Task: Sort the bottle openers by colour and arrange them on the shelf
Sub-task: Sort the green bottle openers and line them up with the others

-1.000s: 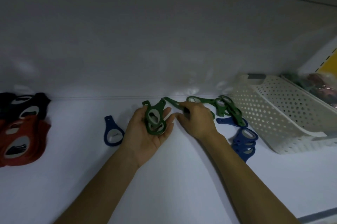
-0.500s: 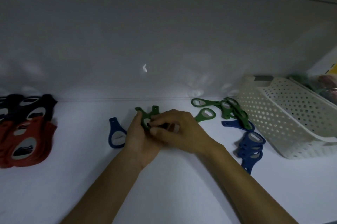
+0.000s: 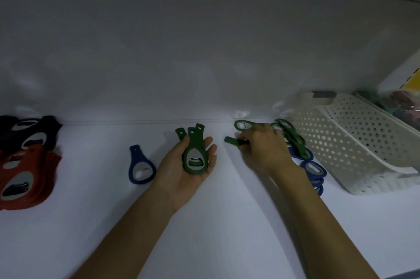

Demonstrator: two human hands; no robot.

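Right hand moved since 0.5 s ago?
Yes. Right hand went rightward, off the green plastic bottle-opener stack to a loose green opener, nearer the white perforated basket.

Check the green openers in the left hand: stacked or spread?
Stacked: the green openers lie heads overlapping on the left hand; only handle tips splay.

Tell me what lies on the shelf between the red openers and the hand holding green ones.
In the head view, a single blue opener lies flat there, apart from the red openers, near the left hand gripping green openers.
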